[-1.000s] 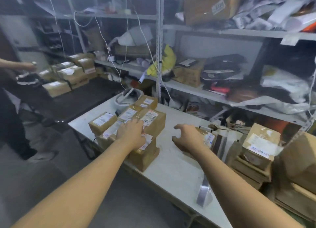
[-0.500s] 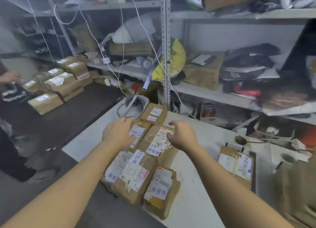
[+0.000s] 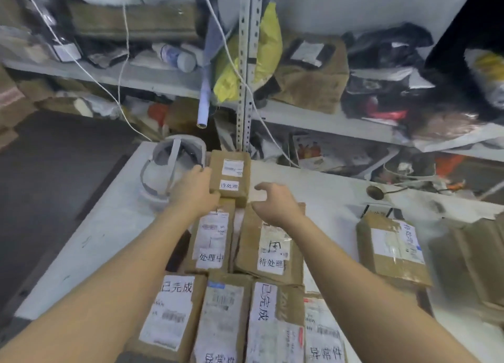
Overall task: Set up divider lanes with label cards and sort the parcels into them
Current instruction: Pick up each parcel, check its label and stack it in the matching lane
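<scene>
Fingers (image 3: 203, 171) of left hand (image 3: 195, 189) grip far parcel (image 3: 231, 172); right hand (image 3: 276, 202) hovers, fingers half-curled, empty.

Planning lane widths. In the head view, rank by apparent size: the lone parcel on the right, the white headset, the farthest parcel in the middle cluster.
Largest: lone right parcel, though it sits nearer the camera, so its true size is unsure.
Next: white headset, not far behind.
Smallest: farthest parcel, also the most distant.
</scene>
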Motion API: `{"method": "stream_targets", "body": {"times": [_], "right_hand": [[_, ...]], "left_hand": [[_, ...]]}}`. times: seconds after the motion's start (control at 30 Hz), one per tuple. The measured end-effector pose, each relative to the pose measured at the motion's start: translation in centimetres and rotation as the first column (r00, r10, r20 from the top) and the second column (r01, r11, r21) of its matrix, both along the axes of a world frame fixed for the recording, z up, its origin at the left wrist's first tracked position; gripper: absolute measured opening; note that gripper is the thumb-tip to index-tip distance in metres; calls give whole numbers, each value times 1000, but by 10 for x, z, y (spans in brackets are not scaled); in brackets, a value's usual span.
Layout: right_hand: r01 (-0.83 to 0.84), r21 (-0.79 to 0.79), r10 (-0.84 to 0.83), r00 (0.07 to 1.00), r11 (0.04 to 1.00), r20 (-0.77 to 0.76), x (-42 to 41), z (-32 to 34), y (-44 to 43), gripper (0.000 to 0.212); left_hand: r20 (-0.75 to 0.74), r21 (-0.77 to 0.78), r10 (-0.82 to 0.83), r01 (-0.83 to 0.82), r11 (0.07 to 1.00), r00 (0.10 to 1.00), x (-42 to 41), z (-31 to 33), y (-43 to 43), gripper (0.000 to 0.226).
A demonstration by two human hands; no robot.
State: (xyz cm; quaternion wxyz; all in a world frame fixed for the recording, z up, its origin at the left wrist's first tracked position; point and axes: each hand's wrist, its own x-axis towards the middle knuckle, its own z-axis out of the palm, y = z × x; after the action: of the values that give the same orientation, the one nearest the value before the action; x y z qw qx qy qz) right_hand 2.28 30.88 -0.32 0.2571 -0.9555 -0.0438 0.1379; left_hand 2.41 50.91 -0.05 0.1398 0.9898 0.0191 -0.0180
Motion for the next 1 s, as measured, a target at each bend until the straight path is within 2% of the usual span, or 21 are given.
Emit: {"method": "stream_targets", "body": {"times": [0.23, 0.33, 0.43, 0.6, 0.7, 0.77, 0.87, 1.0], "right_hand": [[137, -102, -141, 989, 985, -32, 45, -29, 25, 52], [190, -98, -194, 980, 977, -42, 66, -47, 34, 52], [215, -57, -218, 975, 975, -44, 85, -61, 47, 53], [241, -28, -242, 964, 970, -108, 113, -80, 66, 49], [301, 3, -294, 934, 954, -204, 128, -92, 70, 40], [358, 51, -336, 909, 932, -246, 133, -103, 70, 42], [430, 126, -390, 885, 894, -255, 136, -112, 67, 53], [459, 182, -408, 876, 870, -259, 136, -115, 66, 50]], "left_hand": [[-51, -33, -112, 110, 993, 992, 56, -49, 29, 35], [-75, -66, -119, 114, 991, 990, 75, -73, 36, 39], [-123, -216, -93, 64, 974, 988, 89, -97, 36, 48], [-159, -368, -5, -55, 928, 987, 111, -119, 32, 55], [-189, -395, 41, -114, 912, 981, 118, -127, 28, 54], [-207, -423, 52, -138, 896, 977, 123, -133, 26, 52], [-237, -476, 73, -181, 860, 969, 128, -132, 25, 49], [-198, -568, 79, -180, 803, 977, 124, -127, 24, 51]]}}
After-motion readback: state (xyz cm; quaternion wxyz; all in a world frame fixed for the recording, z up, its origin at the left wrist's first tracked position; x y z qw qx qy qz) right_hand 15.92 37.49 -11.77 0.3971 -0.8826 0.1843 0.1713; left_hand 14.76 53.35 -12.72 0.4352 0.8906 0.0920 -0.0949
